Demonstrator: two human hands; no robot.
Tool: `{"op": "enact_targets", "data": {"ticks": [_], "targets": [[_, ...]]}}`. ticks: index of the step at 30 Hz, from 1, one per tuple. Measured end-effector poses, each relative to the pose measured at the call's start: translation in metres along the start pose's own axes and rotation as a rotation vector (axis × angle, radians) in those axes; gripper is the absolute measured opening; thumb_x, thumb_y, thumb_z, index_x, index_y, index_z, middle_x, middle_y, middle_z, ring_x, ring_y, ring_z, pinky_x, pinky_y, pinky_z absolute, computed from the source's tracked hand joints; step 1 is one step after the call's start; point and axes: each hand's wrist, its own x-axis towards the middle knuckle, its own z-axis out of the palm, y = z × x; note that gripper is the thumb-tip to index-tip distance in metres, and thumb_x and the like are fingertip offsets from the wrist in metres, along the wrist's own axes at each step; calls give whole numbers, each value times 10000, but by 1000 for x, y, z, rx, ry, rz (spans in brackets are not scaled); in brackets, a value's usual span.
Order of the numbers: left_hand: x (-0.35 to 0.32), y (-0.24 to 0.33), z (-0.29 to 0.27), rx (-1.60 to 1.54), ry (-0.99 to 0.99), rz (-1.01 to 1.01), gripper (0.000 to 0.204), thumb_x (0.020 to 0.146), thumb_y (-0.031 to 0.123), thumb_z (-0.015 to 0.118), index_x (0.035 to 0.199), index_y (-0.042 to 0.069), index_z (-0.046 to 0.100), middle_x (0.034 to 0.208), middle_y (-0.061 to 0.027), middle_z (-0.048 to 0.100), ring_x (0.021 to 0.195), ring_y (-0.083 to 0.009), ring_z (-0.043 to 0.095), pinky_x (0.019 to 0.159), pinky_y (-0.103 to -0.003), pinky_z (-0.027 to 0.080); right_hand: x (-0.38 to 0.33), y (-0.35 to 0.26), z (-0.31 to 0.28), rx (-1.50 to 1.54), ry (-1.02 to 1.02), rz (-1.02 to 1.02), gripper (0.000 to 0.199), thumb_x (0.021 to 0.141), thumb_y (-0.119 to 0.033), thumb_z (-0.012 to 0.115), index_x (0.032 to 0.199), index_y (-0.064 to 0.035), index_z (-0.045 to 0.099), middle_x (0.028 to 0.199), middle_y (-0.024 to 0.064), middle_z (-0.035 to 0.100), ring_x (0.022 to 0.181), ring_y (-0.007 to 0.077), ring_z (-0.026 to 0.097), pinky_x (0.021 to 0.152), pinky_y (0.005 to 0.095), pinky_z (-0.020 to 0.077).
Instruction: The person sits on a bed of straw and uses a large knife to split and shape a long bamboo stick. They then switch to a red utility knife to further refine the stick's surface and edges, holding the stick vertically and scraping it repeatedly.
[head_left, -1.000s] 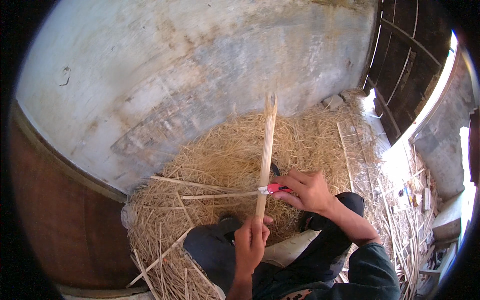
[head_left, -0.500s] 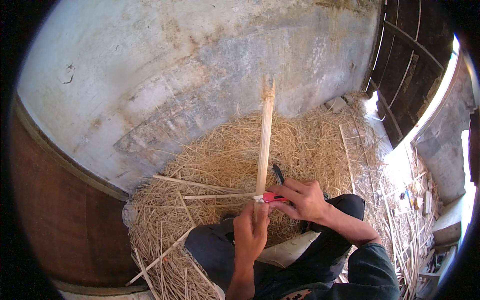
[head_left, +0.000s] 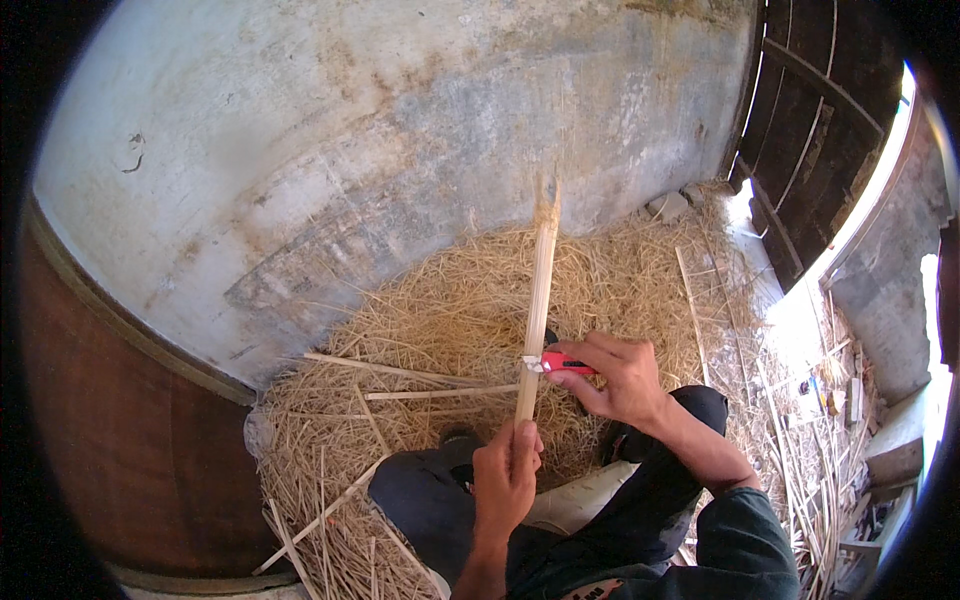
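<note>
In the head view, the left hand (head_left: 507, 478) is gripping the lower end of a bamboo strip (head_left: 538, 300), closed around it, while the right hand (head_left: 615, 375) is pressing a red utility knife (head_left: 558, 362) against the strip just above that grip. The step looks like shaving or splitting; next likely calls for a steady push along the grain. The strip is standing upright, its frayed tip pointing away over the straw pile (head_left: 450, 310).

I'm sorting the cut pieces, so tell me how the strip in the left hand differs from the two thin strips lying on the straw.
The held strip stands nearly upright, gripped at its lower end by the left hand; the loose strips lie almost flat on the straw pile. The held one looks wider and longer, with a frayed top; the loose ones are slimmer. The right hand sets a red knife against the held strip only. All are pale tan.
</note>
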Motion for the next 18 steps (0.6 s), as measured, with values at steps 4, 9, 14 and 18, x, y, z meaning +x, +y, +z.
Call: {"op": "enact_targets", "data": {"ticks": [4,9,14,18], "targets": [[-4,-4,-2,4,-10,7,429,1110,354,499,836,33,577,635,6,488,562,-58,430,503,-265,332,-2,-3,-5,-20,-53,49,284,835,-237,838,1077,-101,775,785,55,687,619,235,659,533,340,506],[-17,-11,-2,36,-63,1,410,1113,336,496,844,37,577,622,19,478,547,-52,419,493,-268,326,7,19,-7,41,74,90,246,838,-217,835,1024,-67,777,802,90,704,649,257,674,589,350,524],[-24,-17,0,37,-96,-70,397,1108,309,516,863,5,587,586,-20,508,522,-73,470,495,-290,381,8,32,-7,5,123,94,238,888,-299,790,1018,-100,782,879,102,740,736,292,724,618,369,564],[-40,-17,-1,65,-121,-101,404,1109,319,504,839,27,575,599,10,486,529,-62,441,490,-281,343,20,55,-17,-48,146,153,254,894,-321,783,1020,-100,783,875,100,739,730,294,719,626,378,561]]}}
